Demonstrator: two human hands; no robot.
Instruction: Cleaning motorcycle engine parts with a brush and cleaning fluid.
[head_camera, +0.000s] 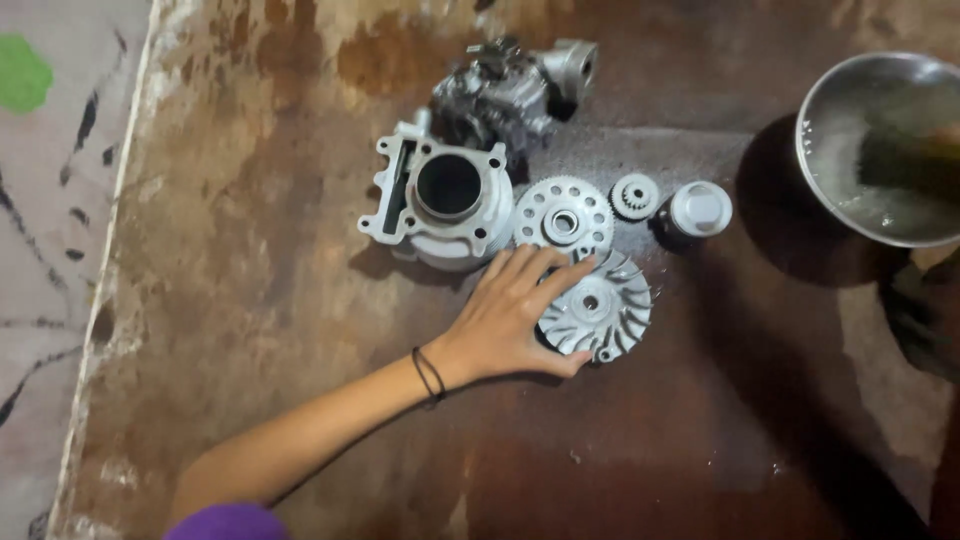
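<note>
Your left hand (510, 318) rests on the silver finned metal disc (600, 305), a round cast part with curved fan blades around a central hub. It lies flat on the floor just right of the frame's centre. Your fingers (535, 268) are spread over its upper left edge and your thumb curls under its lower edge, so the hand loosely spans the rim; you cannot tell from this view whether the disc is firmly gripped or only touched. A thin black band (428, 375) circles your wrist.

Directly above the disc, touching or nearly touching it, lies a flat silver toothed gear wheel (563, 215) with holes around its hub. To its right sits a small silver pinion gear (635, 195), and further right a short silver cylindrical cap (698, 210) standing on end. Left of the gear wheel is a silver cast engine cylinder block (440, 200) with an open round bore facing up. Above it, at upper centre, lies a darker grey engine head assembly (510, 90).

All parts rest on a stained brown floor surface (280, 280). At the upper right edge sits a round steel bowl (815, 150) holding liquid. Your right hand is out of frame.
</note>
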